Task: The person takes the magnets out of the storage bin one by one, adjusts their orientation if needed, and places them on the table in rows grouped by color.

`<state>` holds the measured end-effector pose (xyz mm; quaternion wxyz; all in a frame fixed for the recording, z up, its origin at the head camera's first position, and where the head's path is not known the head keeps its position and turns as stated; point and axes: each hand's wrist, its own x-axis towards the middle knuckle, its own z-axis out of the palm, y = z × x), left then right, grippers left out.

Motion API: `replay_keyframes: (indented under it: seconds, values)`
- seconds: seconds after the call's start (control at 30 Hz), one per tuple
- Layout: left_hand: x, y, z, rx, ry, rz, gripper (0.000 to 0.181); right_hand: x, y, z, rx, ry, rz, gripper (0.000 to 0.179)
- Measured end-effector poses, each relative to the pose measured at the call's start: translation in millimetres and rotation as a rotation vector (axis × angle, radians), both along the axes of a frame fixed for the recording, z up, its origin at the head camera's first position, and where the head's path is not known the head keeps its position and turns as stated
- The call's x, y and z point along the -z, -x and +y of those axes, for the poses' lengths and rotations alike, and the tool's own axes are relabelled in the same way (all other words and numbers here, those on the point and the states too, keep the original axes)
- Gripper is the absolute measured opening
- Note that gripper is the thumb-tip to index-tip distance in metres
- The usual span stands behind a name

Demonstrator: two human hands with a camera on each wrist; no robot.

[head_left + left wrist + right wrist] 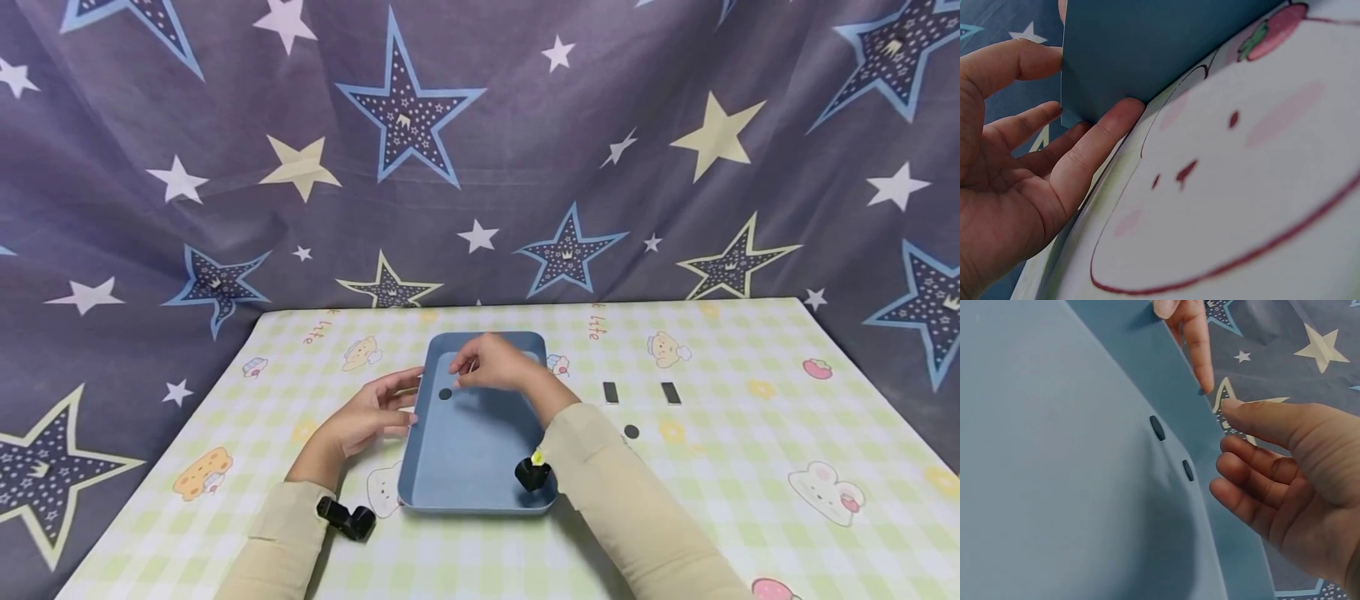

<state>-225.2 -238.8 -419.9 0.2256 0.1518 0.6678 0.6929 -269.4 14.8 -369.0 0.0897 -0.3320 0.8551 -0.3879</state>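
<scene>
A blue-grey rectangular tray (472,467) lies on the table in the head view. My left hand (378,417) is at its left side, fingers spread and fingertips touching the outer wall, as the left wrist view also shows. Over the far part of the tray hovers my right hand (491,364), its fingers loosely bent with nothing visible between them. Two small black discs lie inside near the tray's left wall: one disc (1157,428) and another disc (1188,470) show in the right wrist view. The head view shows one black disc (446,393); my right hand hides the other.
Right of the tray, two small dark rectangular pieces, one (611,392) nearer and the other piece (671,393) farther right, lie beside a black disc (632,432). A checked cloth with cartoon prints (750,450) covers the table. Behind hangs a star-patterned curtain (480,192).
</scene>
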Motion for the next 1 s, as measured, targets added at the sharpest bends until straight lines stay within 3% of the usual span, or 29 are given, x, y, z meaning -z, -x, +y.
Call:
replay_keyframes:
  seconds: [0.5, 0.77, 1.0]
  values:
    - [-0.2, 0.3, 0.3, -0.002, 0.013, 0.004, 0.083, 33.0, 8.3, -14, 0.045, -0.018, -0.008, 0.019]
    - [0.7, 0.9, -0.8, -0.003, 0.019, 0.015, 0.082, 38.2, 5.9, -14, 0.051, -0.034, -0.022, 0.022]
    - [-0.3, -0.6, 0.2, -0.011, 0.03, 0.007, 0.081, 39.0, 5.1, -15, 0.01, -0.092, 0.041, 0.027]
